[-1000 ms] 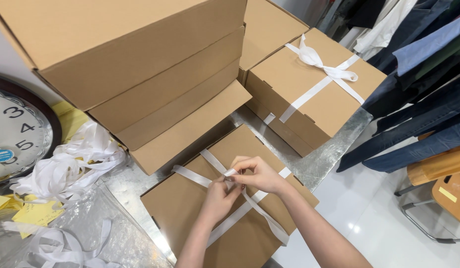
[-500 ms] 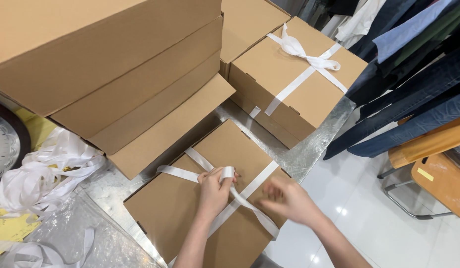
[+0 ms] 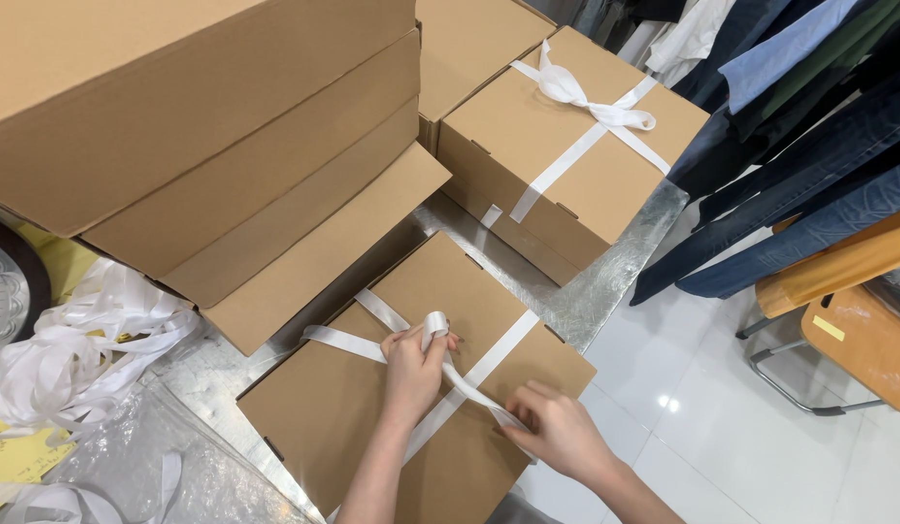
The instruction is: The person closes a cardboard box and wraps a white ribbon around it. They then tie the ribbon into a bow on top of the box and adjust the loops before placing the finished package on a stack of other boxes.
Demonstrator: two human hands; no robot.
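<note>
1. Head cam, looking down: flat brown cardboard box (image 3: pixel 372 417) on silvery counter (image 3: pixel 615 281), white ribbon (image 3: pixel 489 364) crossed over lid.
2. Left hand (image 3: pixel 411 374) at lid centre, fingers closed round a small upright ribbon loop, pinching it at the crossing.
3. Right hand (image 3: pixel 557 432) near box's front-right edge, closed on ribbon's free tail, drawn taut w/ tail running from loop down to it. Hands apart, joined by that strip.
4. Step, by the look: mid-tying of bow, first loop formed, knot not yet made.
5. Next move likely calls for: tail wrapped round loop w/o slack, left pinch kept firm so crossing doesn't slip.
6. Around: finished box w/ bow (image 3: pixel 566 146) beyond, stack of plain boxes (image 3: pixel 207 146) at left, loose ribbon pile (image 3: pixel 71 359) far left, hanging clothes (image 3: pixel 790 126) at right.
</note>
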